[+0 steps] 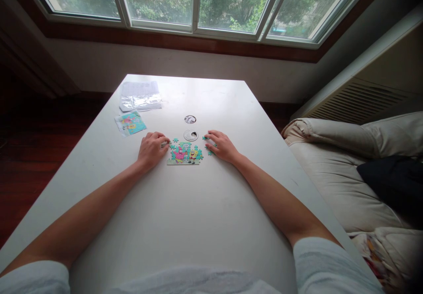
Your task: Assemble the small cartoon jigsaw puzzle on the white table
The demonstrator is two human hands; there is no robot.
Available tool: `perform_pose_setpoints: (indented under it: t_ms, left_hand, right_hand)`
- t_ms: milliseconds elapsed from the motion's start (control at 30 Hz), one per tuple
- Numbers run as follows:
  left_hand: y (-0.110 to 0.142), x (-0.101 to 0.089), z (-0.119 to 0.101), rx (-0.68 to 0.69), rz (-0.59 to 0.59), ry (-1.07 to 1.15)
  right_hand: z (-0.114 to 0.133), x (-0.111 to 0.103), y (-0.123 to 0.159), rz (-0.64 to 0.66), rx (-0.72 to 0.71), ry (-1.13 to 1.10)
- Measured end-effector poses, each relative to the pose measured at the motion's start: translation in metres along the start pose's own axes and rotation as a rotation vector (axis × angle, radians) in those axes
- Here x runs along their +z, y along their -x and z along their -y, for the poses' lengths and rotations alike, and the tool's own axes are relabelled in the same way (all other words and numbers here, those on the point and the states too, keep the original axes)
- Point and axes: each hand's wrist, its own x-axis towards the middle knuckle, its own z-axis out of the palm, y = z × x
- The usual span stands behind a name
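A partly joined cartoon jigsaw puzzle (pixel 185 154) lies flat on the white table, with a pink figure, a pale tall one and a yellow one on teal. Its upper edge is ragged. My left hand (pixel 153 147) rests at its left side, fingers curled in a pinch around what looks like a small puzzle piece (pixel 164 144), mostly covered. On the other side, my right hand (pixel 222 145) lies with fingers spread, the tips among loose teal pieces (pixel 210 153). Another loose piece (pixel 176 140) sits above the puzzle's upper left.
Beyond the puzzle are two round items, a pale ring-like disc (pixel 191 135) and a smaller shiny one (pixel 190 119). A small picture sheet (pixel 131 123) and a clear plastic packet (pixel 141 95) lie far left on the table (pixel 185 214). A cushioned sofa (pixel 324 170) stands at right.
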Motion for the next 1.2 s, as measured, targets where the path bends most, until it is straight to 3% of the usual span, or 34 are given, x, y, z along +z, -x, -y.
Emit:
perform_pose_setpoints:
  t_ms: [500, 933, 1200]
  left_hand:
    - [-0.001, 0.0023, -0.0032, -0.037, -0.007, 0.037]
    - [0.0003, 0.0019, -0.0059, -0.041, -0.028, 0.234]
    - [-0.0055, 0.0071, -0.0008, -0.063, -0.024, 0.113]
  right_hand:
    - [0.0011, -0.0008, -0.0007, -0.001, -0.001, 0.005]
    - [-0.0015, 0.0015, 0.0, -0.008, -0.005, 0.003]
    - [-0.0015, 0.0012, -0.0004, -0.003, -0.001, 0.0]
